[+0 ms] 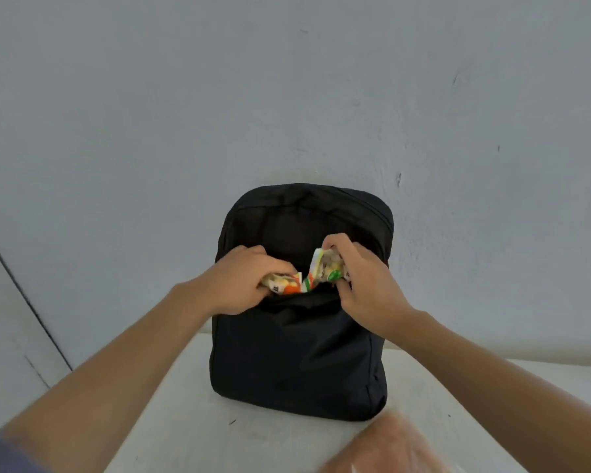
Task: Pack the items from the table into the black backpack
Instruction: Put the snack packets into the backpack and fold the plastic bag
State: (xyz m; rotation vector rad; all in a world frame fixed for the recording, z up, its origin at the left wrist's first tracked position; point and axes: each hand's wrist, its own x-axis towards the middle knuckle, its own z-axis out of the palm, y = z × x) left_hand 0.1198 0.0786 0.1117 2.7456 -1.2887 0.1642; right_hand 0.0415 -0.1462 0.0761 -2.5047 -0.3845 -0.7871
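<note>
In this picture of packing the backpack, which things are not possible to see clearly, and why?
Head view only:
- Inside of the black backpack: dark, covered by both hands.
- Snack packet: its print is too small to read; the left hand and right hand cover its ends.
- Clear plastic item at the bottom: blurred, cut off by the edge.
- Table: mostly out of frame, so other items cannot be judged.

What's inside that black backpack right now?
A colourful snack packet sticks out of the black backpack at its opening, gripped by the left hand and right hand. Deeper contents are hidden.
</note>
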